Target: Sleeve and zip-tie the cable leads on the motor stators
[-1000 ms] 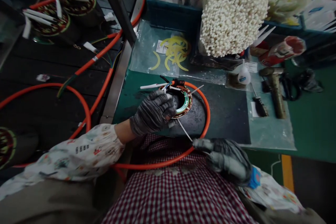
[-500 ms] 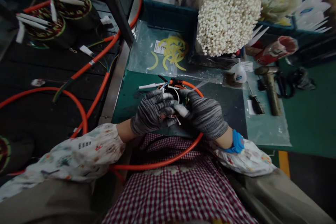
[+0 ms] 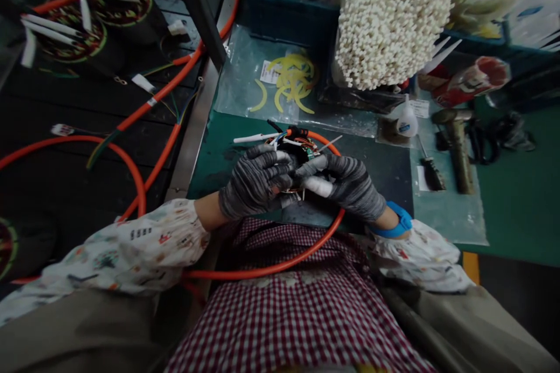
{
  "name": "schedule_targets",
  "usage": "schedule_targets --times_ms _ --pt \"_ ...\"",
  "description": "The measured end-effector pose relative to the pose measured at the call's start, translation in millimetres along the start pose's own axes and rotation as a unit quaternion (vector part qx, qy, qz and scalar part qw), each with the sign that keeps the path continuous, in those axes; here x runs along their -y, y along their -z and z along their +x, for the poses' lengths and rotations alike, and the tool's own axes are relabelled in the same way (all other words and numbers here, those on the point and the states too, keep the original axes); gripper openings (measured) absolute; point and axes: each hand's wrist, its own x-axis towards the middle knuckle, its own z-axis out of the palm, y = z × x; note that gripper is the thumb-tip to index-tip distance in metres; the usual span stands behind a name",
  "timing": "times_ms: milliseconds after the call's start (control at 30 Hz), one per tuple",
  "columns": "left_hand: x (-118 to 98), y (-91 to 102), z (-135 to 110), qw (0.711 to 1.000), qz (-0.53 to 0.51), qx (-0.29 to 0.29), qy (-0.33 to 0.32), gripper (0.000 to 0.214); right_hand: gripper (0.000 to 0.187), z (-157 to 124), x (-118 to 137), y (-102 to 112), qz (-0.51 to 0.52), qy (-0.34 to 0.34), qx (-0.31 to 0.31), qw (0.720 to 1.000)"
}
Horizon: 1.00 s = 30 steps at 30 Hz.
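Both my gloved hands close on a round motor stator (image 3: 301,154) with copper windings and a green ring, at the near edge of the green bench. My left hand (image 3: 256,180) wraps its left side. My right hand (image 3: 343,183) grips its right side, fingers curled over the rim. White sleeves and a thin white tie stick out of the top of the stator. An orange cable (image 3: 280,265) runs from the stator and loops across my lap.
A bag of white cable ties (image 3: 389,23) stands behind, a bag of yellow pieces (image 3: 289,81) to its left. A glue bottle (image 3: 406,119), a hammer (image 3: 457,143) and a small tool (image 3: 431,172) lie right. More stators (image 3: 79,29) with orange cables sit on the dark surface left.
My right hand, which was pulling a white tie out toward my lap a second ago, has come back up and closed on the stator's right side. The left hand stayed put.
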Motion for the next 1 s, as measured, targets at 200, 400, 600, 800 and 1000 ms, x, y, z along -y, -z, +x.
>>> schedule_targets --times_ms 200,400,600,800,1000 --pt "0 1.3 2 1.0 0.01 0.01 -0.006 0.026 0.015 -3 -7 -5 -0.008 0.021 -0.026 0.999" --pt "2 -1.2 0 1.0 -0.001 0.017 0.005 0.026 0.014 -12 -25 -1 -0.075 0.118 0.064 0.988" --pt "5 -4.2 -6 0.993 -0.053 0.097 0.036 0.03 0.022 -30 -33 -8 -0.076 0.092 0.061 0.991" --pt "8 -9.6 -5 0.999 -0.022 0.034 0.004 0.015 0.019 0 -14 -30 -0.124 0.04 0.005 0.991" --pt "-11 25.6 -11 0.99 -0.06 -0.029 0.121 0.027 0.012 11 -22 8 -0.227 0.111 -0.296 0.921"
